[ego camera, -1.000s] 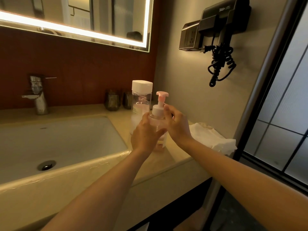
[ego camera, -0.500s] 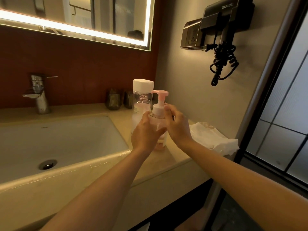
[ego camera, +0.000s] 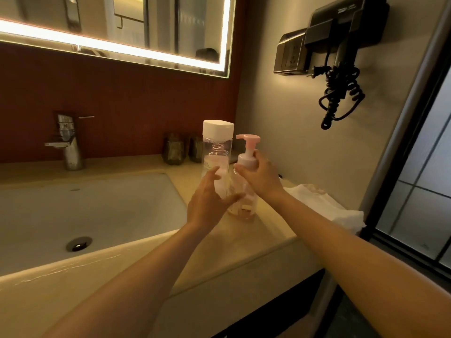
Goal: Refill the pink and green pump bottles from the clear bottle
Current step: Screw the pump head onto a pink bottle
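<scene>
Unscrewing the pump looks to be the step in hand. The right hand (ego camera: 260, 178) grips the collar of the pink pump bottle (ego camera: 246, 159), which stands upright on the desk (ego camera: 256, 236) just beside the clear bottle (ego camera: 216, 147). The left hand (ego camera: 207, 203) is spread and grips nothing. Next: steady the body, then lift the pump out.

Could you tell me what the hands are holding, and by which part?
The right hand grips the pink pump bottle by its pump collar; the left hand is open, holding nothing.
</scene>
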Available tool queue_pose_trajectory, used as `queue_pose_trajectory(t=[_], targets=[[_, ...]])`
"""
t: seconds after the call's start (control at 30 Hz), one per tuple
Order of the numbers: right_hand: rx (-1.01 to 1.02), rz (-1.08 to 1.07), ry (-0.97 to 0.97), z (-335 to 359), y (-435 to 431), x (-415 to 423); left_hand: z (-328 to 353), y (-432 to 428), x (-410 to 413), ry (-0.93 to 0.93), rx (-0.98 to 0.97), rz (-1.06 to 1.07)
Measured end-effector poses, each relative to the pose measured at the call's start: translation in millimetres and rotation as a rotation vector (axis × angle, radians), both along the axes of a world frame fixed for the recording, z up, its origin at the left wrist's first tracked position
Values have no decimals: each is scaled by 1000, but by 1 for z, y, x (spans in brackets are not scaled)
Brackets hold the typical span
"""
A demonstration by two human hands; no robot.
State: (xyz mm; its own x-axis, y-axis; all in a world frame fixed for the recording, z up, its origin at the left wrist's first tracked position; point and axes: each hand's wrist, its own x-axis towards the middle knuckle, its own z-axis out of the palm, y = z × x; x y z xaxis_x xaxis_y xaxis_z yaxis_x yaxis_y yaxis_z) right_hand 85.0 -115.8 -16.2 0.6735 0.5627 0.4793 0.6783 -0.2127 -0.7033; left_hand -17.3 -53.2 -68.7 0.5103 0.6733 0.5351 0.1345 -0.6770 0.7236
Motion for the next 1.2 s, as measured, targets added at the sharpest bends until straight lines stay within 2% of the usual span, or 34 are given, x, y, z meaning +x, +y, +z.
queue_pose_trajectory(t=[0.1,0.17,0.23,0.3,0.4,0.5,0.57,0.6,0.67,0.73,1.0,1.1,1.2], targets=[[56,-80,13,-3,0,22,4,23,-10,-104,-33,116],[52,-150,11,-5,2,37,8,35,-8,-64,-79,158],[108,-275,-66,-8,5,47,9,41,3,4,-147,138],[282,-351,-227,-12,8,44,10,45,16,14,-222,100],[471,-344,-442,-19,14,34,9,53,29,-16,-245,74],[494,-396,-413,-20,19,33,6,61,31,-30,-218,65],[498,-405,-496,-24,21,32,5,66,29,-48,-204,71],[485,-335,-538,-27,22,30,5,70,28,-56,-195,80],[421,-107,-436,-29,29,22,5,81,24,-52,-180,89],[348,25,-296,-30,38,17,4,93,23,-36,-175,86],[161,-5,-21,-26,82,33,4,130,43,63,-181,148],[146,12,77,-17,93,41,10,139,53,166,-169,267],[169,57,221,-11,105,49,14,145,58,159,-266,296]])
